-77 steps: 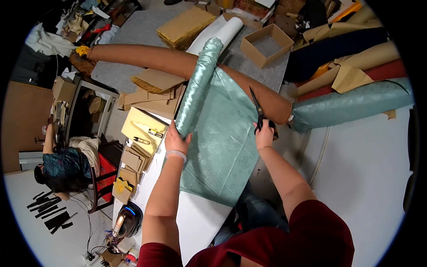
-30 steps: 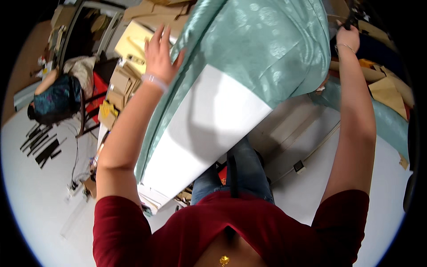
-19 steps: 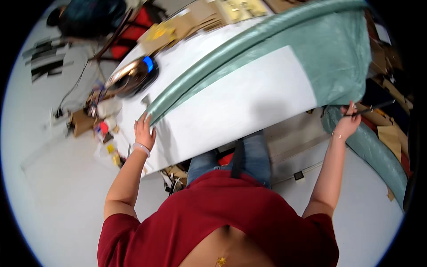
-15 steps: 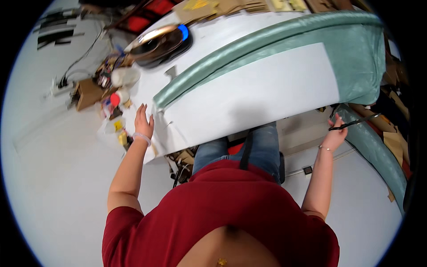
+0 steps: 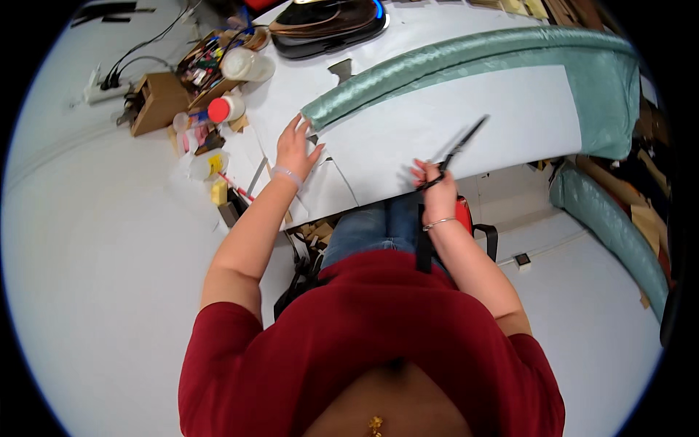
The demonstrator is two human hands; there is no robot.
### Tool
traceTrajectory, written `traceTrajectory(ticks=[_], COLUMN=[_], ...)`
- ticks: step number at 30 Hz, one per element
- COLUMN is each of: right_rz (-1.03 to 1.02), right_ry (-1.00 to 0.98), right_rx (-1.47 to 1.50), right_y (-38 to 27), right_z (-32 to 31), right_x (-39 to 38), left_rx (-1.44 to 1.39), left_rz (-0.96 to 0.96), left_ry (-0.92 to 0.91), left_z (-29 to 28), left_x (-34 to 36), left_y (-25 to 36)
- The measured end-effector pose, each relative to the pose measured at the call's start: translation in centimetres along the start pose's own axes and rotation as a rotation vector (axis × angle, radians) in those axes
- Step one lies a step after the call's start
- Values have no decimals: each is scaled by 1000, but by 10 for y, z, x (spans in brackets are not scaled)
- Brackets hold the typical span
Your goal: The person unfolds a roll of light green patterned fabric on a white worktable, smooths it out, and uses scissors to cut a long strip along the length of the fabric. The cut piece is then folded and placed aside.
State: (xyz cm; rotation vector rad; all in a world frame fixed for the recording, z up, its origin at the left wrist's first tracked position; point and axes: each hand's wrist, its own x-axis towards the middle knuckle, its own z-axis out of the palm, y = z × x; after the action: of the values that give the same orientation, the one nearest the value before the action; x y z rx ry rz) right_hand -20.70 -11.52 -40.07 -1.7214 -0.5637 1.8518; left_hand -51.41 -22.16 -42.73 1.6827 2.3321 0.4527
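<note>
My left hand [image 5: 296,151] lies over the white table [image 5: 466,95] with its fingers stretched out. Its fingertips reach the left end of a rolled, shiny teal fabric [image 5: 378,82], seemingly touching it. In my right hand [image 5: 439,191] is a pair of black-handled scissors [image 5: 464,144], held above the table's near edge. The dark blades point up and to the right, and blur hides whether they are closed. From the roll, a flat part of the fabric [image 5: 608,102] spreads over the table's right end.
A dark, brown-topped appliance [image 5: 331,33] stands at the back. To the left are a red-lidded jar [image 5: 227,109], a whitish container [image 5: 247,65], a cardboard box [image 5: 160,102] and a red pen [image 5: 237,187]. A grey scraper-like piece [image 5: 340,71] lies behind the roll. More teal fabric [image 5: 611,226] hangs at right.
My right hand has swung left with the scissors, from beyond the table's right side to above its near edge. My left hand has moved up and right to the roll's end. The view has shifted.
</note>
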Motion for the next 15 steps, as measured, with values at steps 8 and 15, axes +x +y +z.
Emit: traceTrajectory(ticks=[8,15], right_rz=[228,306], right_ry=[-174,-238], right_rx=[32,-3], right_y=[65,63], right_z=[26,38], right_x=[-21,-27], left_rx=[93,-410], left_rz=[-209,-345], left_ry=[-413,-685], left_z=[46,11], left_x=[97,141], left_y=[-13,-55])
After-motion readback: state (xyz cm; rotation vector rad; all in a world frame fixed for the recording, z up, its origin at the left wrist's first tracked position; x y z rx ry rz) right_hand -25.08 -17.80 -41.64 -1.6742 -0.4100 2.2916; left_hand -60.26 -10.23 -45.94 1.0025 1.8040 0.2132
